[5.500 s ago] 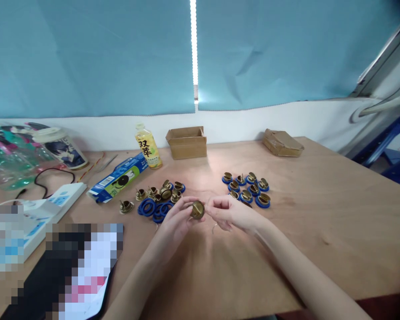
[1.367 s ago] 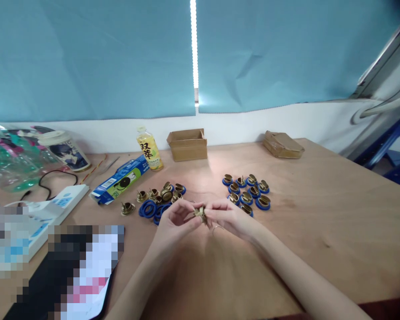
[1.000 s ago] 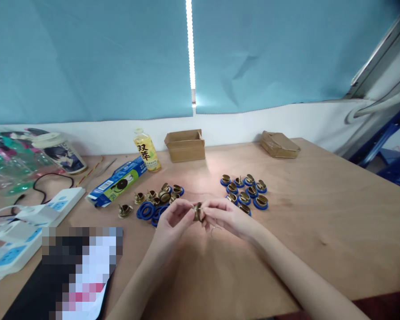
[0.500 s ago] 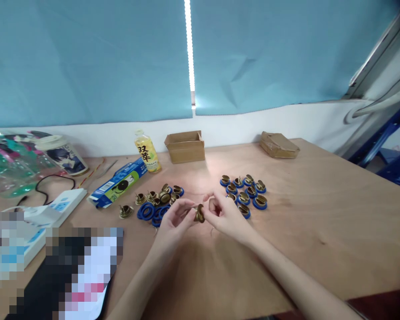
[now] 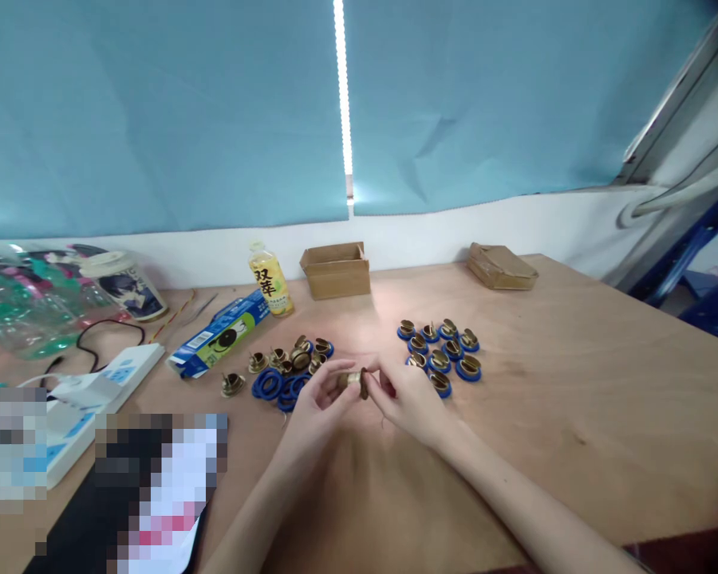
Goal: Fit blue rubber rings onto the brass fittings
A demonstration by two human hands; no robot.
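Note:
Between my two hands is a brass-coloured metal fitting (image 5: 354, 382), raised a little over the table. My left hand (image 5: 321, 396) pinches its left side between thumb and fingers. At the other end, the fingertips of my right hand (image 5: 402, 396) close on its rim. Left of my hands lie several loose brass fittings (image 5: 300, 359) and a heap of blue rings (image 5: 268, 384). Beyond my right hand stands a group of brass fittings with blue rings (image 5: 452, 348) round their bases. My fingers cover part of the held piece.
An open cardboard box (image 5: 337, 271) and a yellow-labelled bottle (image 5: 270, 279) stand at the back. A blue carton (image 5: 218, 335), a power strip (image 5: 108, 406) and a patterned cup (image 5: 128, 287) are at left. A closed cardboard box (image 5: 501, 268) lies at the back right.
The held fitting has turned and shows more of its lighter side. My right fingers have closed in on its end. The whole view has shifted slightly.

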